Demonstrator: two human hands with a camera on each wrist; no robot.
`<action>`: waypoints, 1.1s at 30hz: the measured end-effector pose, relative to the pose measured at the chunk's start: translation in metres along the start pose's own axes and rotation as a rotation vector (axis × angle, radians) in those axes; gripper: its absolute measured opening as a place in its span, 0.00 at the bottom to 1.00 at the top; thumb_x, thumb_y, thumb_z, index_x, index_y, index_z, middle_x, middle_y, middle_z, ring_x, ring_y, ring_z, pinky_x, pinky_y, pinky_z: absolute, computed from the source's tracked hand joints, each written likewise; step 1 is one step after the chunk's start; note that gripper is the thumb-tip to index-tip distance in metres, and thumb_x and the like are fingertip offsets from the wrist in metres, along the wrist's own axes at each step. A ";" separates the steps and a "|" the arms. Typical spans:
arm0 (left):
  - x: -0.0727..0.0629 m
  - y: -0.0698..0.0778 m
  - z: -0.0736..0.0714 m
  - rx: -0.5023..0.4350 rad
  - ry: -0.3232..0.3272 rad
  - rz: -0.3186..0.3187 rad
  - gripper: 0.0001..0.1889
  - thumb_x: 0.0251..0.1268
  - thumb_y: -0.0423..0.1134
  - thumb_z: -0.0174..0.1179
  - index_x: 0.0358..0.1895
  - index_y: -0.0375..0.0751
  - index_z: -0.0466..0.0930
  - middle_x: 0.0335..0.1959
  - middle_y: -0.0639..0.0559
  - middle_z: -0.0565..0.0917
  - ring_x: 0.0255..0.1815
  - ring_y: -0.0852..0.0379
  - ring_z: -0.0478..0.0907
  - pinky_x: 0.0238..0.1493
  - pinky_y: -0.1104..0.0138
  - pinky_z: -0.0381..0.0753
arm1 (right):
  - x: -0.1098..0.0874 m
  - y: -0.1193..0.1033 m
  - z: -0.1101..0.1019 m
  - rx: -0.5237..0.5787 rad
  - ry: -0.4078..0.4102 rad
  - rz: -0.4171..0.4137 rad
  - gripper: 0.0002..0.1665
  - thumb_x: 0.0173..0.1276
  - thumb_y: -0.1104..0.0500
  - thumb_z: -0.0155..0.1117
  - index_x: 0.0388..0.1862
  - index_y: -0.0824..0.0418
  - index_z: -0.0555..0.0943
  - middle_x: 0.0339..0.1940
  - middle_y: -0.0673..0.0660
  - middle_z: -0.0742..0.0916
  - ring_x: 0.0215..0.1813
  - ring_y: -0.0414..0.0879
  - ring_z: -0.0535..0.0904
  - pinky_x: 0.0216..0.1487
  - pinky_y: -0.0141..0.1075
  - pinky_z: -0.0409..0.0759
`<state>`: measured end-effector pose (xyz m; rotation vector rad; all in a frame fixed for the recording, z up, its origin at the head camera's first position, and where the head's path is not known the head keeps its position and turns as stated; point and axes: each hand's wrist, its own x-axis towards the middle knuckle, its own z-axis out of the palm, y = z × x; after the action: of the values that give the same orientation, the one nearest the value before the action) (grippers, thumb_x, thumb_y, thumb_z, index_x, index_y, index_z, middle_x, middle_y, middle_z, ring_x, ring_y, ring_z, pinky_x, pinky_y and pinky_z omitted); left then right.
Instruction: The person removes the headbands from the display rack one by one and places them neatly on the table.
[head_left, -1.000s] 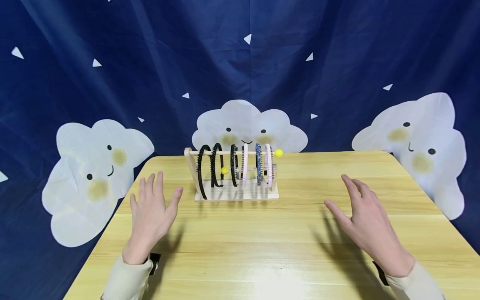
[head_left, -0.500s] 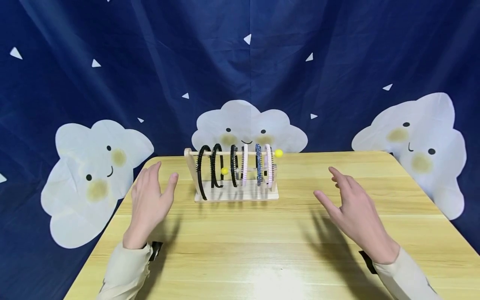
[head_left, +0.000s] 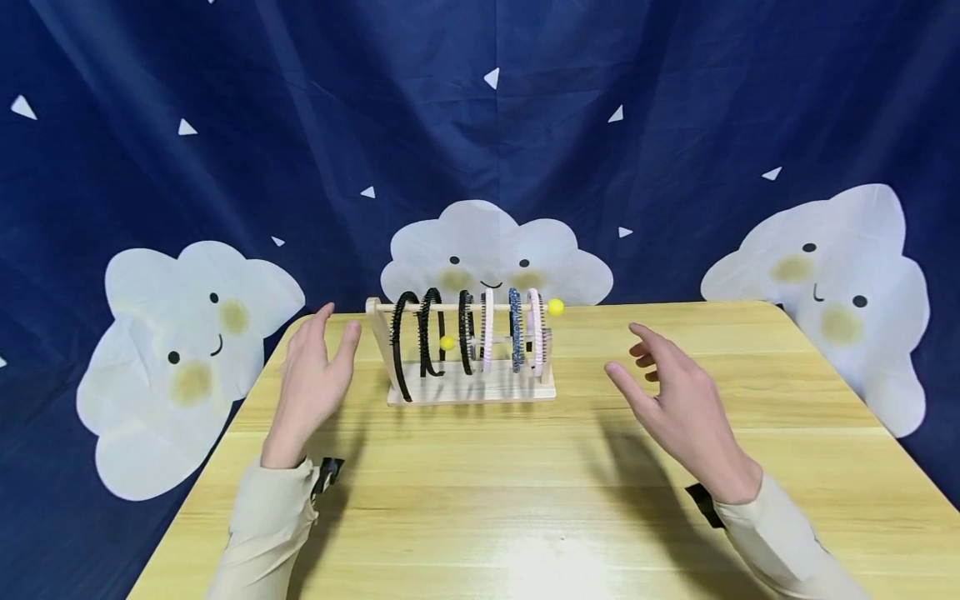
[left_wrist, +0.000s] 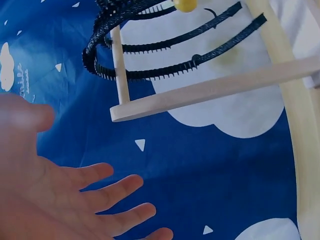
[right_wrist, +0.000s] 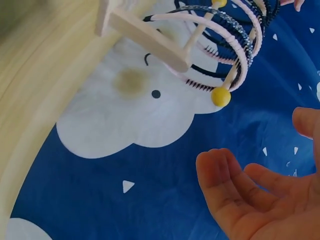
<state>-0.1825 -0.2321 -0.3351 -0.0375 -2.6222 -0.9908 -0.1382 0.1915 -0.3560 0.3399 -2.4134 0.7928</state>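
Hovering over a yellowish wood-grain worktop with left grip and right grip loosely spread, empty. Flanking, near the far edge, a pale wooden rack of black, blue and pink toothed headbands.

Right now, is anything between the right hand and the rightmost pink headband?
Only close to the pink headband: the yellow ball caps the upper rod on the side toward the right hand, and the short wooden post stands lower down.
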 end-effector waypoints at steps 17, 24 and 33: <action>0.015 0.002 0.016 -0.228 0.155 0.020 0.29 0.81 0.52 0.51 0.74 0.38 0.68 0.69 0.40 0.77 0.70 0.38 0.72 0.65 0.44 0.74 | 0.026 -0.028 0.024 0.093 -0.014 -0.013 0.33 0.71 0.47 0.70 0.69 0.61 0.76 0.44 0.58 0.87 0.41 0.49 0.86 0.42 0.46 0.89; 0.019 0.002 0.023 -0.263 0.158 0.036 0.26 0.79 0.48 0.55 0.73 0.39 0.71 0.68 0.41 0.79 0.66 0.40 0.76 0.59 0.48 0.79 | 0.032 -0.033 0.037 0.141 -0.046 0.019 0.35 0.69 0.45 0.72 0.69 0.60 0.76 0.44 0.58 0.88 0.42 0.51 0.86 0.42 0.46 0.89; 0.021 0.001 0.027 -0.307 0.184 0.055 0.23 0.75 0.43 0.61 0.69 0.41 0.76 0.64 0.46 0.82 0.62 0.48 0.81 0.50 0.69 0.81 | 0.035 -0.036 0.054 0.162 -0.092 0.037 0.37 0.67 0.44 0.73 0.69 0.60 0.75 0.43 0.57 0.88 0.36 0.50 0.86 0.40 0.46 0.89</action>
<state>-0.2098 -0.2155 -0.3467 -0.0873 -2.2736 -1.3016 -0.1754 0.1283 -0.3544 0.4036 -2.4525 1.0137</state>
